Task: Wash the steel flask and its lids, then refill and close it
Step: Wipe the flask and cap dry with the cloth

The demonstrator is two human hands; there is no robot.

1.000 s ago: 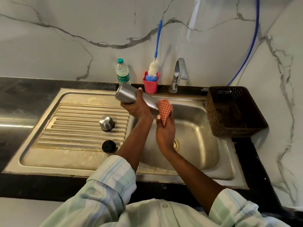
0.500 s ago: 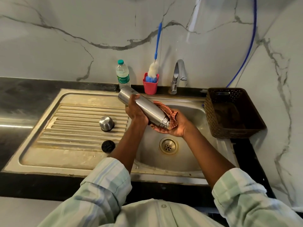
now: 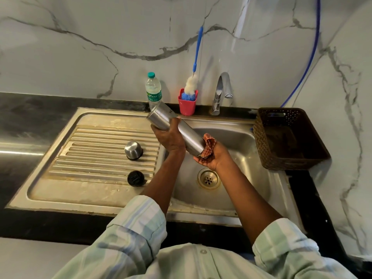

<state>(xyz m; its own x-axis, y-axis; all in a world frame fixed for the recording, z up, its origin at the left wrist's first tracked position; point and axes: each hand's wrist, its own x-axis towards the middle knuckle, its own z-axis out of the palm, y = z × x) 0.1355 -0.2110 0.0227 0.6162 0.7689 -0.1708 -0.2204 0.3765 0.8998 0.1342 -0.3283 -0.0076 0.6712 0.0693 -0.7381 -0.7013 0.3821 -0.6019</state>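
Over the sink basin [image 3: 241,141] the steel flask [image 3: 177,129] is held in the air, tilted, with its long axis going from the upper left, where its flat base points toward the wall, down to the lower right, where its mouth end is. The left hand [image 3: 169,137] grips the body near the middle, its fingers curled around the steel, so the flask lies across this hand and not along it. The right hand [image 3: 211,156] is at the lower end, palm up, and its fingers hold a red checked cloth [image 3: 208,147] pressed against the mouth end; the mouth itself is hidden by the cloth, so I cannot tell if it is open. I judge that the coming move is to rub or turn the cloth around this end, and for this the right hand is the nearer one, while the left only keeps the flask steady. On the ribbed drainboard [image 3: 90,150], to the left of the hands and well apart from them, stand the steel lid [image 3: 132,150] and the black inner lid [image 3: 135,178], both not touched. Behind the sink on the dark counter [image 3: 40,109] are a plastic water bottle [image 3: 153,90], a pink cup [image 3: 187,105] with a bottle brush [image 3: 191,85], and the tap [image 3: 221,91], from which no water is seen. A brown basket [image 3: 287,137] sits at the right, beside the marble wall [image 3: 80,37].
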